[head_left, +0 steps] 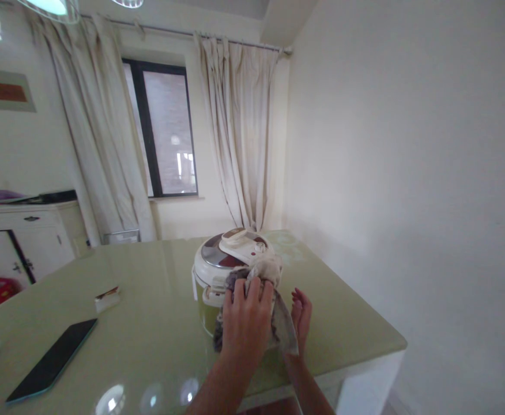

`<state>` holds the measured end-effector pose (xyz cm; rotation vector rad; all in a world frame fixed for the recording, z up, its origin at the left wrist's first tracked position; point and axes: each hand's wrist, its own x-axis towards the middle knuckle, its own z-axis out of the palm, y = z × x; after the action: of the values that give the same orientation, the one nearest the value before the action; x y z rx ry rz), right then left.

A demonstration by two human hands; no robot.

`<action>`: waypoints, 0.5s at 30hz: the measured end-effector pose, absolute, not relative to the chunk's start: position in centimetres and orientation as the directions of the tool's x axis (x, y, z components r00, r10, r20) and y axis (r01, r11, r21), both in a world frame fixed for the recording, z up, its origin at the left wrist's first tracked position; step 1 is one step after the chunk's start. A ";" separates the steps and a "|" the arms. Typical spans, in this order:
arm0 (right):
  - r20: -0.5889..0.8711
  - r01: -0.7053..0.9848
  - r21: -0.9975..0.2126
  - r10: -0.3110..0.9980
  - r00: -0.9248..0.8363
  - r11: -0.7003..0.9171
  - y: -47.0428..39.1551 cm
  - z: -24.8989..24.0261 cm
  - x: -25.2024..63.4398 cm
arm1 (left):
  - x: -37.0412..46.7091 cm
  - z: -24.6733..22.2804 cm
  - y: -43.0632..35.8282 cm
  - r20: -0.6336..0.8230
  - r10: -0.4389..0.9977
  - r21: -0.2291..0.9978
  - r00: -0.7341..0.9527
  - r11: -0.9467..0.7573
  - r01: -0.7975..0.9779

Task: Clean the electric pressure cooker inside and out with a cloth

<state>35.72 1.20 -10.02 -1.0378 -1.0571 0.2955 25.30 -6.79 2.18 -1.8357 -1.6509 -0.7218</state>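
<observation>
A white and green electric cooker (204, 271) with a silver-and-white domed lid (213, 251) stands upright on the table, its lid closed. My left hand (248, 314) presses a crumpled grey and beige cloth (264, 271) against the cooker's front, fingers bent over the fabric. Part of the cloth hangs down to the right of that hand, covering much of the front panel. To the right of the cooker is my right hand (302, 314), its fingers loosely curled and nothing visible in them. Whether it touches the cooker's side or the cloth cannot be made out.
On the glossy green table (157, 288), a dark tablet or phone (53, 360) lies at left, with a small white and brown item (107, 298) beyond it. A white wall (399, 173) runs along the right. Curtains (239, 127) and a window (170, 127) are behind.
</observation>
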 end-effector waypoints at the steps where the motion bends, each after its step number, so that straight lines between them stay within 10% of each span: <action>1: 0.562 0.227 -0.815 0.636 0.528 0.532 -0.2 -11.3 35.4 | 25.3 1.8 -7.1 0.703 0.706 -0.047 0.087 -0.077 0.996; 6: 0.782 0.223 -0.619 0.566 0.261 0.753 -7.8 -11.1 32.5 | 25.2 2.8 -7.6 0.712 0.702 0.233 0.011 -0.251 0.939; 15: 0.866 0.563 -0.162 0.390 -0.313 0.811 -3.3 5.8 31.0 | 16.5 8.1 -5.7 0.631 0.775 0.732 -0.046 -0.574 0.368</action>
<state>31.02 -3.28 5.82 -0.7129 -1.9433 -0.2061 16.52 -5.75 8.09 -2.3699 -1.5160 -2.0694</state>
